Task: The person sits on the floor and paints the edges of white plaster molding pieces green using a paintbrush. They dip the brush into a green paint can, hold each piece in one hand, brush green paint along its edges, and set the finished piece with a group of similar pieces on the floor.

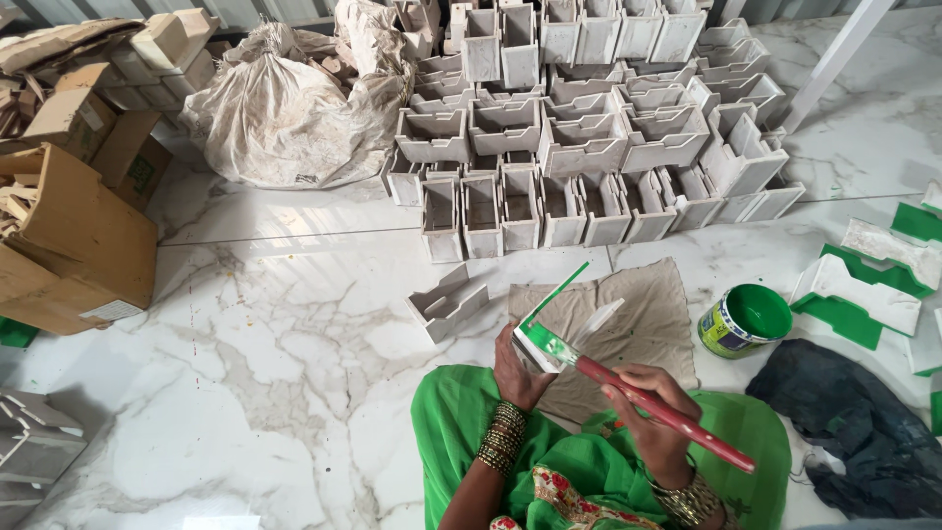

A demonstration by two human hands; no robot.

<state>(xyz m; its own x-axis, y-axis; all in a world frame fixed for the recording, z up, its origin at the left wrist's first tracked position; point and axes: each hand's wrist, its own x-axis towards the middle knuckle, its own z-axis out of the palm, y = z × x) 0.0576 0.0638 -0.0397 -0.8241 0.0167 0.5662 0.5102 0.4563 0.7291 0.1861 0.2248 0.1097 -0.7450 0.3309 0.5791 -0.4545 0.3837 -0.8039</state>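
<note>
Head view: left hand (517, 371) grips a half-green white wooden piece (551, 329); right hand (655, 412) clasps a red-handled paintbrush (659, 410) beside a green, label-wrapped paint tin (744, 320)

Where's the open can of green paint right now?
In the head view, the green paint can stands on the marble floor to the person's right, just past the cloth mat and beside the green-painted pieces.
</note>
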